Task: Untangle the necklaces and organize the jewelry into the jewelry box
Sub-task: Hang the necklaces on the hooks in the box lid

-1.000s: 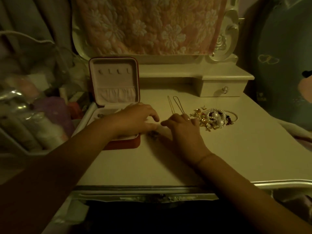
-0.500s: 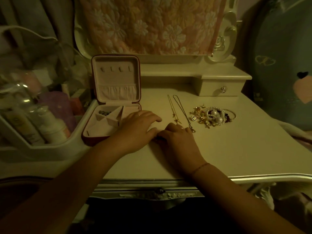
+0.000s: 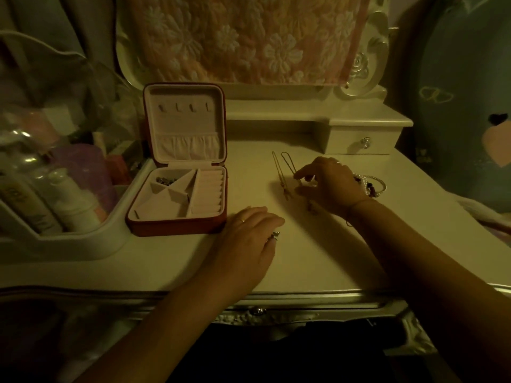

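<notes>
Our right hand point(image 3: 329, 186) is curling over two necklaces point(image 3: 278, 172) and pinching the right chain point(image 3: 289, 165), with pearl bracelets point(image 3: 372, 183) just behind it. Our left hand point(image 3: 249, 241) is resting palm-down on the bench point(image 3: 331, 258) beside the open jewelry box point(image 3: 177, 227), a small silver piece point(image 3: 275, 235) touching its thumb side; whether it is gripping that piece, we cannot tell. The labels on the tubes point(image 3: 74, 200) are too blurred to read.

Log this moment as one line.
left hand: on table, small silver piece at thumb; right hand: over necklaces; grips: unclear; jewelry box: open
</notes>
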`<state>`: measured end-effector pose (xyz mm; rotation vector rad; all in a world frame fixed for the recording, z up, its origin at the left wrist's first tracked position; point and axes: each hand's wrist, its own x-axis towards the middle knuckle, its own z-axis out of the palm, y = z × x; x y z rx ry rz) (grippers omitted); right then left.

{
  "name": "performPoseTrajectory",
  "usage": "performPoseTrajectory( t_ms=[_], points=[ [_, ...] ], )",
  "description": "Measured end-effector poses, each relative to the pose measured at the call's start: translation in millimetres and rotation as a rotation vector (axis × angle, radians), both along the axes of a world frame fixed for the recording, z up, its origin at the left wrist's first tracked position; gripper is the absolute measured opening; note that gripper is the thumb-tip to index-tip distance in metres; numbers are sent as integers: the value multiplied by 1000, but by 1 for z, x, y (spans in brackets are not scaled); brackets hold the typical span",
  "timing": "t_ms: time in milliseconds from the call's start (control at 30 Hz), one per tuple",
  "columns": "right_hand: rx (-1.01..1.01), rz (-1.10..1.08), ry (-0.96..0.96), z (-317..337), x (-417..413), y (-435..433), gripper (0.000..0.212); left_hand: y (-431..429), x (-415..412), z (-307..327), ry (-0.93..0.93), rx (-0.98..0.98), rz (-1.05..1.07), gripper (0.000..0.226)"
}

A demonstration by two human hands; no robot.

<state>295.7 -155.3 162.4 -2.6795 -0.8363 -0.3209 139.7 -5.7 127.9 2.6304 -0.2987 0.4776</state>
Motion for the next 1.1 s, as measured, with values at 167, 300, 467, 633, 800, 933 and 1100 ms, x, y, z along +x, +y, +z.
performPoseTrajectory(
  t_ms=[167,300,467,633,800,933,1100],
  points=[
    [-127,97,32,-1,7,12,27,4,-7,-3,34,-61,-5,45],
    [-123,117,25,-1,6,12,22,4,-6,-1,66,-88,-13,43],
    [-94,120,17,-3,1,10,17,4,-7,0,96,-96,-2,43],
    [-38,140,31,-4,-8,4,13,5,-9,1,113,-118,-5,40],
    [-32,170,55,-3,-18,-4,13,5,-9,1,120,-136,1,40],
    [-11,174,79,-5,-22,-10,12,5,-9,1,124,-147,0,39],
    [37,178,61,-8,-25,-13,14,5,-9,0,119,-148,4,40]
  ],
)
